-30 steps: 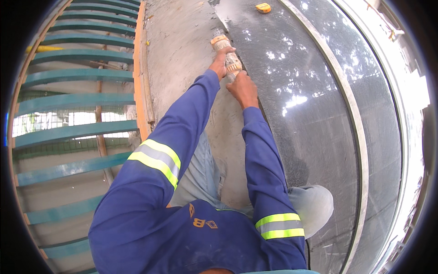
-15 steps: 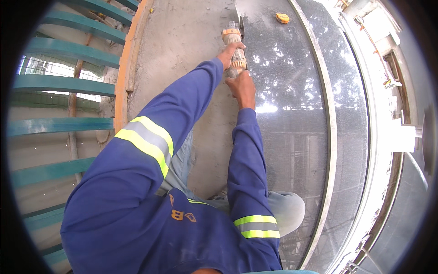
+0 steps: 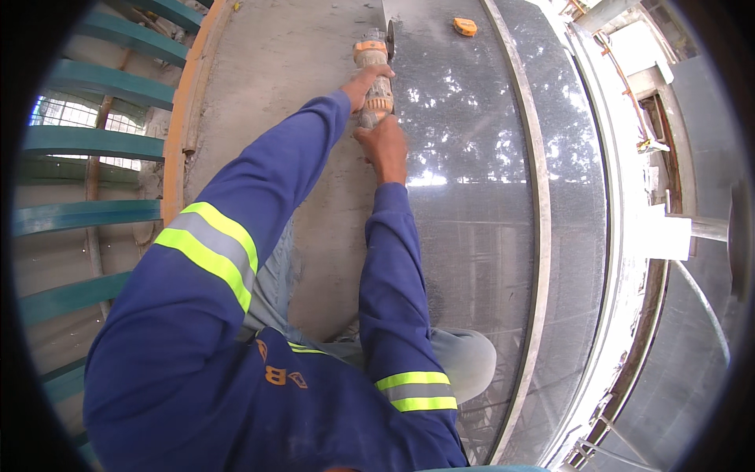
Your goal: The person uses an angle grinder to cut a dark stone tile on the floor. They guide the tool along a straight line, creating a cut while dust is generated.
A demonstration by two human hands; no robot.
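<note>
An orange and grey angle grinder [image 3: 373, 79] lies along the left edge of a dark polished stone slab [image 3: 472, 204]. My left hand [image 3: 363, 83] is wrapped round the grinder's body from the left. My right hand [image 3: 385, 145] grips its rear end, just behind the left hand. Both arms are in blue sleeves with yellow and grey reflective bands. The grinder's disc end points away from me, at the slab's far corner, and the disc itself is mostly hidden.
A dusty grey concrete surface [image 3: 275, 86] runs left of the slab, edged by an orange rim [image 3: 177, 149]. Green steps [image 3: 86, 212] curve below at the left. A small yellow object [image 3: 465, 27] lies on the slab's far end. A pale curved ledge [image 3: 621, 236] borders the right.
The view has shifted, so the slab and hands sit more centrally and upright. Both hands stay on the grinder at the slab's left edge, slightly farther out.
</note>
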